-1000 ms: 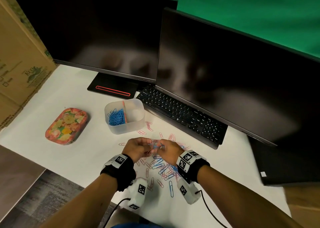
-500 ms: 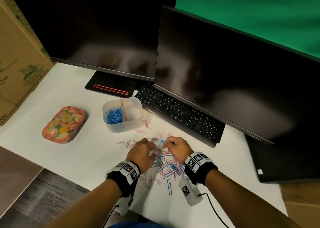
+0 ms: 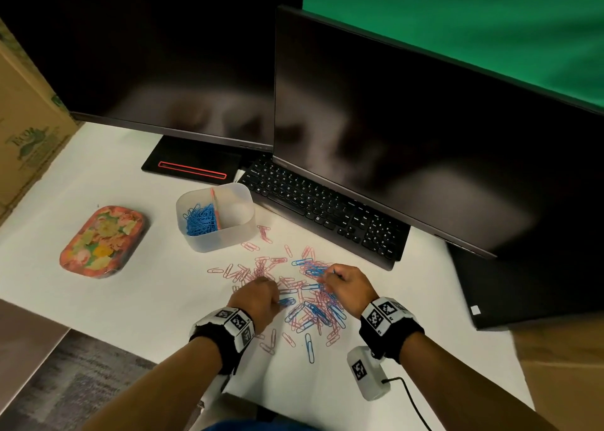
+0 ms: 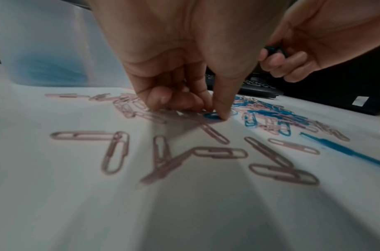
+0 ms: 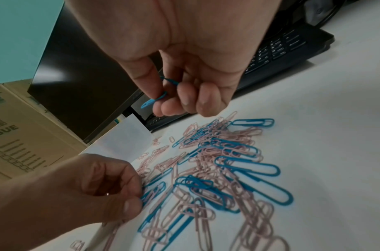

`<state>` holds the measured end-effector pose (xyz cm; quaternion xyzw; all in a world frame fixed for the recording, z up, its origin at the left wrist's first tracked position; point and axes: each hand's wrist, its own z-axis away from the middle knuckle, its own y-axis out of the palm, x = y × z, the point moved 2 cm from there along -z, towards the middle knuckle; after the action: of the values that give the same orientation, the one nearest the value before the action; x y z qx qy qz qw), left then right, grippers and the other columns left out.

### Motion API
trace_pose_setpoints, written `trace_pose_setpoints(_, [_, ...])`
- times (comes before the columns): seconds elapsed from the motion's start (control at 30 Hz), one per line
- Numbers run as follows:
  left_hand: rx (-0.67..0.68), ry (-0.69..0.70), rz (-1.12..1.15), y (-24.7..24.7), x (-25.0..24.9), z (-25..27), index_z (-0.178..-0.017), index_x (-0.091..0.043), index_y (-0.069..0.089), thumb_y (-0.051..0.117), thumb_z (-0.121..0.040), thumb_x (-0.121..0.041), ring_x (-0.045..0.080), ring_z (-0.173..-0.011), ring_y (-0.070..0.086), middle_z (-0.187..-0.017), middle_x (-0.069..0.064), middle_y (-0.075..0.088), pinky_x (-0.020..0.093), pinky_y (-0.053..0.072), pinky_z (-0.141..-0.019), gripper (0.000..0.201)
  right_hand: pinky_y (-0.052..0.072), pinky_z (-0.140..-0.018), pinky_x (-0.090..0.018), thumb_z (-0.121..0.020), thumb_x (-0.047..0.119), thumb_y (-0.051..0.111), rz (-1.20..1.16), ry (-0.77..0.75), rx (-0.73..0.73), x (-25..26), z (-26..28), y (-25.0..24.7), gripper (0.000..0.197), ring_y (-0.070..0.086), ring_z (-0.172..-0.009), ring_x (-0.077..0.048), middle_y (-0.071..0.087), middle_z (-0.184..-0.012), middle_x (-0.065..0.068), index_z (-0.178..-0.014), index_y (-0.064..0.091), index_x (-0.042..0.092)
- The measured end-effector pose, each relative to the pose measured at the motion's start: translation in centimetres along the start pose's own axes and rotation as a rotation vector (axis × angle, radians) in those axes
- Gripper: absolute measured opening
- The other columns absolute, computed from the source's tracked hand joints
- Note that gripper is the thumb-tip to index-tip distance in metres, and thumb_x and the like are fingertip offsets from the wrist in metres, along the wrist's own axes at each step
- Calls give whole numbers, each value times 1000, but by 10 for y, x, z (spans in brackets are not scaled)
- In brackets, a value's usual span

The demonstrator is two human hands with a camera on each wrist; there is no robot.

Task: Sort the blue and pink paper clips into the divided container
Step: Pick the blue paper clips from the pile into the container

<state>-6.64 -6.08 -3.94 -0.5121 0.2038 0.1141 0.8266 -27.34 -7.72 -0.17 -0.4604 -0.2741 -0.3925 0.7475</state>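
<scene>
A loose pile of pink and blue paper clips lies on the white desk. The clear divided container stands to the far left of it, with blue clips in its left compartment; the right compartment looks empty. My left hand is down on the pile's left side, thumb and curled fingers pinching a blue clip that lies on the desk. My right hand hovers just over the pile's far side and pinches another blue clip between thumb and fingers.
A black keyboard and two dark monitors stand close behind the pile. A floral tin lies left of the container. A cardboard box is at the far left. The desk's near edge runs just under my wrists.
My hands, joined together above the pile a second ago, have parted. The left dropped onto the clips; the right moved a little right, still holding a blue clip.
</scene>
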Motion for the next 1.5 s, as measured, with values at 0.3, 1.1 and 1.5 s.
trace_pose_setpoints(0.3, [29, 48, -147, -5, -2, 1, -107, -20, 61, 55, -90, -25, 22, -105, 58, -118, 1, 56, 30, 47, -87, 18, 45, -73, -25, -92, 19, 56, -1, -5, 28, -3, 5, -2, 30, 61, -77, -16, 65, -71, 7, -64, 62, 28])
trace_pose_setpoints(1.1, [-531, -491, 810, -165, 95, -1, -80, -13, 63, 69, -73, -7, 27, -56, 64, -69, 16, 70, 38, 59, -66, 11, 41, -40, -26, -90, 8, 55, -72, 57, 247, 194, -80, 129, 14, 50, -46, -17, 56, -62, -7, -76, 55, 8])
trace_pose_setpoints(1.5, [-554, -358, 667, -160, 105, 0, -73, -19, 67, 65, -75, -9, 27, -69, 67, -70, -1, 69, 39, 59, -70, 10, 55, -86, -39, -90, -1, 54, -143, 80, 176, 170, -97, 74, 33, 61, -84, -23, 61, -92, -9, -122, 59, -2])
